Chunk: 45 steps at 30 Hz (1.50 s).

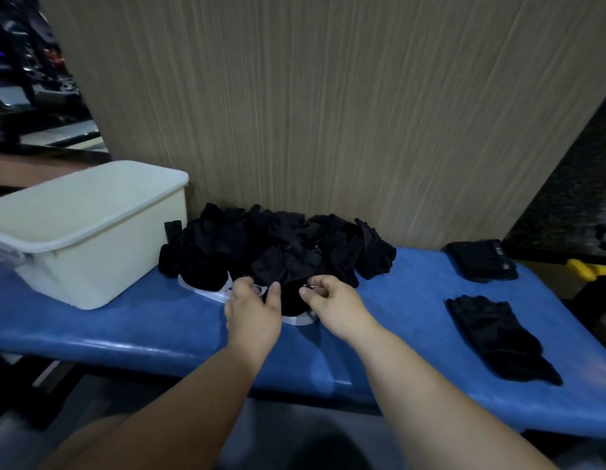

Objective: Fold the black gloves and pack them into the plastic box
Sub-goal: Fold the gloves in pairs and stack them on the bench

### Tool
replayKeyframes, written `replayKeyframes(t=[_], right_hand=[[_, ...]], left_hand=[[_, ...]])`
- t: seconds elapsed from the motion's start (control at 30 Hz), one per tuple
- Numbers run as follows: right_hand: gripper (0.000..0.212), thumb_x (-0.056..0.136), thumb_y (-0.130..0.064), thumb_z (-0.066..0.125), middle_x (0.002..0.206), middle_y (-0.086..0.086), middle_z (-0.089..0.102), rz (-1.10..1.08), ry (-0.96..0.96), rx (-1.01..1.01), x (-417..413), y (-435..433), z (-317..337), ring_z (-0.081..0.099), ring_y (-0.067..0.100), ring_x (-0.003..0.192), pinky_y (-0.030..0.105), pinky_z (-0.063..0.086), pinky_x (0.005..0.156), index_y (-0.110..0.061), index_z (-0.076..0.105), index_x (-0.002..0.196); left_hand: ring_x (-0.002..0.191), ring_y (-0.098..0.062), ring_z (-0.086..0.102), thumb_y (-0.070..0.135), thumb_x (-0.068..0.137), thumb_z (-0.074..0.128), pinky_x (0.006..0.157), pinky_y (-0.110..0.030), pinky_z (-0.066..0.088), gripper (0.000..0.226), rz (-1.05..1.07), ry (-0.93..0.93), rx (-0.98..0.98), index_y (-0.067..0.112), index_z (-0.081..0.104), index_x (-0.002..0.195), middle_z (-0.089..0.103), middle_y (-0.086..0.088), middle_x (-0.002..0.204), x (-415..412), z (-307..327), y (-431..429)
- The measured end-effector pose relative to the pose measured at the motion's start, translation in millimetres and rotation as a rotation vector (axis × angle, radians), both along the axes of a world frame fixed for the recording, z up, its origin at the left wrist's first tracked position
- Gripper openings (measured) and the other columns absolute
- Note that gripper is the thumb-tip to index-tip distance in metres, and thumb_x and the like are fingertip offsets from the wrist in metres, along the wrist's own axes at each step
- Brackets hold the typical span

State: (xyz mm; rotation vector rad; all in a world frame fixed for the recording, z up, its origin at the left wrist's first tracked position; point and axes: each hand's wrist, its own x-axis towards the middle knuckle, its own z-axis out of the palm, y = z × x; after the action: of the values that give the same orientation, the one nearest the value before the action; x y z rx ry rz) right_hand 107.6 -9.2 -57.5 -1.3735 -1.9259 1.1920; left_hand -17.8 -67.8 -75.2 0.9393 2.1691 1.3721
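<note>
A heap of black gloves (277, 245) lies on the blue padded bench (125, 327) against the wooden wall. The pale plastic box (88, 232) stands at the left of the heap, open on top. My left hand (254, 310) and my right hand (332, 303) both reach the heap's near edge. Each pinches the edge of one black glove (289, 293) between thumb and fingers. White plastic (206, 290) shows under the heap's front. One glove (498, 337) lies flat at the right, and a folded stack (481, 262) sits further back.
The wooden wall panel (328, 113) rises right behind the heap. A yellow object (583, 268) lies past the bench's right end. The box's lid (3, 249) hangs at its left rim. Bare blue bench surface stretches between my hands and the flat glove.
</note>
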Motion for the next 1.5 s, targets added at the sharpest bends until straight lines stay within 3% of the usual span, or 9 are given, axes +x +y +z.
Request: replayKeyframes(t=[0.13, 0.27, 0.43, 0.77, 0.93, 1.03, 1.17, 1.33, 1.5], right_hand=[[0.025, 0.093, -0.035, 0.06, 0.076, -0.012, 0.056, -0.02, 0.001, 0.049, 0.5, -2.0, -2.1, 0.053, 0.002, 0.067, 0.021, 0.043, 0.067, -0.019, 0.058, 0.112], [0.013, 0.091, -0.031, 0.063, 0.072, -0.007, 0.053, -0.046, 0.064, 0.089, 8.2, -0.5, -0.1, 0.048, 0.004, 0.061, 0.02, 0.041, 0.061, -0.019, 0.06, 0.088], [0.022, 0.088, -0.033, 0.066, 0.082, 0.0, 0.054, -0.096, 0.113, 0.163, 25.1, 2.8, 6.7, 0.045, 0.007, 0.063, 0.02, 0.036, 0.058, -0.024, 0.054, 0.072], [0.008, 0.084, -0.031, 0.071, 0.079, -0.007, 0.055, -0.046, 0.344, 0.059, 94.4, 2.9, 25.4, 0.051, 0.009, 0.076, 0.029, 0.046, 0.074, -0.027, 0.065, 0.09], [0.023, 0.081, -0.02, 0.075, 0.088, -0.005, 0.06, -0.016, 0.371, 0.016, 133.8, 1.7, 28.2, 0.06, 0.013, 0.088, 0.034, 0.051, 0.089, -0.029, 0.067, 0.101], [0.026, 0.079, -0.012, 0.076, 0.081, -0.007, 0.061, -0.054, 0.372, 0.024, 151.2, 1.0, 28.2, 0.059, 0.011, 0.082, 0.031, 0.052, 0.085, -0.023, 0.066, 0.101], [0.016, 0.079, -0.013, 0.077, 0.08, 0.001, 0.064, -0.126, 0.35, 0.061, 171.6, 5.1, 24.6, 0.062, 0.018, 0.079, 0.042, 0.053, 0.084, -0.02, 0.062, 0.081], [0.029, 0.082, -0.016, 0.074, 0.066, -0.003, 0.054, -0.295, 0.294, 0.11, 190.7, 10.8, 19.6, 0.051, 0.014, 0.066, 0.032, 0.044, 0.064, -0.019, 0.048, 0.07], [0.034, 0.083, -0.023, 0.072, 0.058, -0.005, 0.045, -0.369, 0.191, 0.166, 198.1, 11.9, 16.0, 0.041, 0.01, 0.055, 0.025, 0.036, 0.053, -0.019, 0.041, 0.068]], left_hand=[[0.094, -0.029, 0.055, 0.039, 0.096, 0.045, 0.079, -0.044, 0.047, 0.03, -0.12, 0.045, 0.008, 0.014, 0.054, 0.082, 0.059, -0.004, 0.083, 0.3, -1.5, 3.7], [0.077, -0.022, 0.044, 0.035, 0.095, 0.048, 0.064, -0.035, 0.035, 0.034, -0.161, -0.008, 0.074, 0.017, 0.042, 0.066, 0.045, 0.002, 0.068, 8.3, 4.4, 3.2], [0.058, -0.01, 0.04, 0.03, 0.097, 0.049, 0.052, -0.023, 0.031, 0.029, -0.188, -0.043, 0.139, 0.022, 0.041, 0.07, 0.043, 0.005, 0.063, 31.2, 19.0, 5.5], [0.064, -0.012, 0.047, 0.03, 0.096, 0.05, 0.063, -0.029, 0.039, 0.016, -0.286, -0.2, 0.254, 0.017, 0.053, 0.086, 0.052, 0.003, 0.07, 84.6, 29.8, 25.5], [0.067, -0.016, 0.05, 0.028, 0.095, 0.05, 0.066, -0.036, 0.042, 0.017, -0.346, -0.248, 0.261, 0.016, 0.052, 0.083, 0.053, -0.001, 0.069, 111.2, 26.2, 36.0], [0.067, -0.017, 0.051, 0.031, 0.094, 0.051, 0.066, -0.037, 0.043, 0.017, -0.376, -0.254, 0.25, 0.018, 0.051, 0.082, 0.055, -0.002, 0.071, 126.8, 24.0, 40.5], [0.07, -0.018, 0.057, 0.036, 0.095, 0.051, 0.063, -0.035, 0.048, 0.014, -0.421, -0.383, 0.192, 0.026, 0.048, 0.086, 0.059, -0.003, 0.085, 148.2, 22.9, 45.7], [0.08, -0.02, 0.063, 0.004, 0.096, 0.046, 0.067, -0.031, 0.053, 0.013, -0.524, -0.675, 0.195, 0.016, 0.044, 0.091, 0.06, -0.011, 0.095, 165.4, 26.0, 43.9], [0.085, -0.015, 0.062, -0.008, 0.089, 0.05, 0.076, -0.023, 0.054, 0.027, -0.707, -0.517, 0.149, 0.018, 0.047, 0.098, 0.059, -0.006, 0.105, 170.9, 25.0, 39.5]])
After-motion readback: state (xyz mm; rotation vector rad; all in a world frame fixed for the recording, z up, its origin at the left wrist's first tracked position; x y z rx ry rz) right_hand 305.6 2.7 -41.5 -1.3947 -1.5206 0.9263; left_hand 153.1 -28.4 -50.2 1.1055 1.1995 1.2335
